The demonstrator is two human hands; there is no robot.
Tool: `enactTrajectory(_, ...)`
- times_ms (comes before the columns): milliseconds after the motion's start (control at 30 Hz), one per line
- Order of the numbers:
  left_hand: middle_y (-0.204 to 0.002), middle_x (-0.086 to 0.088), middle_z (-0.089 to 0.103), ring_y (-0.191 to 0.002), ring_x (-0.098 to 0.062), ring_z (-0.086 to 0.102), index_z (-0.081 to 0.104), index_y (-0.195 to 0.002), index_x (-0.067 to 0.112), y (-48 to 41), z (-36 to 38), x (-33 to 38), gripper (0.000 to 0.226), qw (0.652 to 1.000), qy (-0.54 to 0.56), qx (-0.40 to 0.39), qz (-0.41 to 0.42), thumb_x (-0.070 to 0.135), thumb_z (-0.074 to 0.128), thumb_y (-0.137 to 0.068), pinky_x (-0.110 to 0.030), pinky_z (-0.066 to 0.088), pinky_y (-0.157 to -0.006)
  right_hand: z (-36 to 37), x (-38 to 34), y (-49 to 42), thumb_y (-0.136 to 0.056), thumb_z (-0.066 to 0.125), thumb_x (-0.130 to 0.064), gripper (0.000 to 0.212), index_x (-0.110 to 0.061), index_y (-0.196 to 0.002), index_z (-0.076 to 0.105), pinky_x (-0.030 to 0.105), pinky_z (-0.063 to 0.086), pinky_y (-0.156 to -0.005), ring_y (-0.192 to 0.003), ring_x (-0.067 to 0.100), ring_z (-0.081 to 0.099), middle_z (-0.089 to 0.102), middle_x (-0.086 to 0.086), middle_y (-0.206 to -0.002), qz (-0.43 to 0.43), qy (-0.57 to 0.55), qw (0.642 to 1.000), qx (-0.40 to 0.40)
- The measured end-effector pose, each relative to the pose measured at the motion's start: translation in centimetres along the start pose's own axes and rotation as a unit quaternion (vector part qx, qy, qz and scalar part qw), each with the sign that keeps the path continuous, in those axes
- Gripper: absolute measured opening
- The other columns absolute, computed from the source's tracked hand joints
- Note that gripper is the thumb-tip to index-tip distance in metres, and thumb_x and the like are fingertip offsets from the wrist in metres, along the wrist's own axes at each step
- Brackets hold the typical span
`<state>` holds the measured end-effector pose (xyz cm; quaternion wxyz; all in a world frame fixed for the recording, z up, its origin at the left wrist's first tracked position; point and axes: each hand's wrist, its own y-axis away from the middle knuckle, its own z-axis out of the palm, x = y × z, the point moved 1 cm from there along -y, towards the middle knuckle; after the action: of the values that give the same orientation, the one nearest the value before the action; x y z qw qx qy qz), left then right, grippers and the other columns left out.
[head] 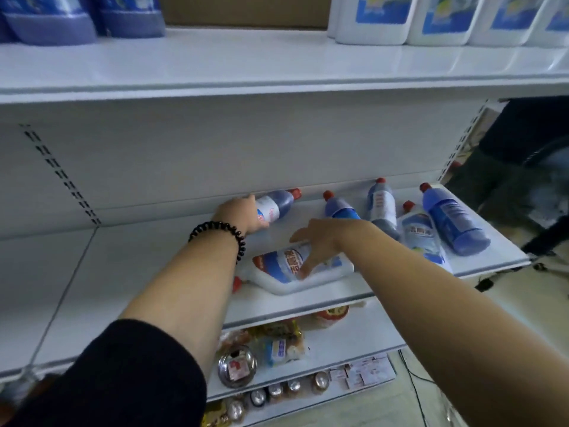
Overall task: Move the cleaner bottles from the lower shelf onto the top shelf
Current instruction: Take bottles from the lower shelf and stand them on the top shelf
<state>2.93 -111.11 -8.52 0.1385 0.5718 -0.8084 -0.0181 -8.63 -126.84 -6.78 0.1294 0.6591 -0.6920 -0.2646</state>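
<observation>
Several red-capped cleaner bottles lie on their sides on the lower shelf [138, 272]. My left hand [243, 215], with a black bead bracelet at the wrist, grips the base of a blue bottle [277, 204] at the back of the shelf. My right hand [317, 241] reaches over a white bottle [286, 272] lying near the front edge, its straight fingers touching the label. More bottles lie to the right, among them a blue one [452, 220] and a white one [421, 232]. The top shelf [246, 66] has bare room in its middle.
On the top shelf stand blue refill pouches [49, 23] at the left and white jugs [443, 20] at the right. Below the lower shelf are snack packets and tins [237, 365]. A dark cable [412, 386] runs over the floor at the right.
</observation>
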Motion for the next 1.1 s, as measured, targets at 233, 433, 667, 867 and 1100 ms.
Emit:
enactTrajectory(233,-0.127,-0.017,0.064,-0.110,-0.030,0.066,0.049,-0.130,0.004,2.2,0.6,-2.4,0.071,0.987,0.128,0.018,-0.093,0.058,0.063,-0.086,-0.028,0.048,-0.077,1.0,-0.2,0.0,-0.075,0.079,-0.056,0.060,-0.026,-0.119,0.052,0.023,0.048,-0.068,-0.081,0.013,0.065,0.065,-0.004,-0.092,0.002,-0.076,0.997,0.010)
enactTrajectory(433,-0.097,-0.011,0.074,-0.084,-0.026,0.069,0.066,-0.113,0.004,5.4,0.7,-7.7,0.056,0.919,0.366,-0.030,-0.145,0.047,0.059,-0.078,-0.031,0.050,-0.075,2.3,-0.2,1.5,-0.074,0.080,-0.056,0.053,-0.020,-0.103,0.054,0.025,0.053,-0.064,-0.076,0.012,0.068,0.067,-0.001,-0.089,0.034,-0.155,0.984,0.079)
enactTrajectory(667,-0.092,-0.015,0.075,-0.078,-0.028,0.070,0.068,-0.107,0.009,11.5,0.8,-7.9,0.063,0.820,0.557,-0.076,-0.106,0.064,0.062,-0.079,-0.039,0.057,-0.079,6.2,-3.0,3.6,-0.075,0.079,-0.054,0.047,-0.016,-0.097,0.064,0.027,0.056,-0.063,-0.070,0.015,0.073,0.075,0.002,-0.085,0.064,-0.447,0.866,0.213)
enactTrajectory(867,-0.084,-0.014,0.072,-0.070,-0.025,0.068,0.063,-0.107,0.008,17.2,-0.5,-6.0,0.054,0.736,0.668,-0.090,-0.063,0.057,0.055,-0.086,-0.037,0.057,-0.076,7.3,-8.6,8.3,-0.084,0.072,-0.055,0.044,-0.014,-0.098,0.065,0.029,0.058,-0.065,-0.074,0.015,0.074,0.076,0.004,-0.089,0.025,-0.550,0.781,0.293)
enactTrajectory(1100,-0.087,-0.011,0.077,-0.070,-0.022,0.075,0.066,-0.103,0.011,24.4,-3.0,-6.0,0.053,0.688,0.715,-0.126,0.017,0.062,0.053,-0.093,-0.034,0.063,-0.065,7.8,-13.5,15.1,-0.091,0.064,-0.054,0.041,-0.016,-0.107,0.065,0.034,0.062,-0.073,-0.080,0.017,0.074,0.075,0.002,-0.096,-0.004,-0.615,0.700,0.361)
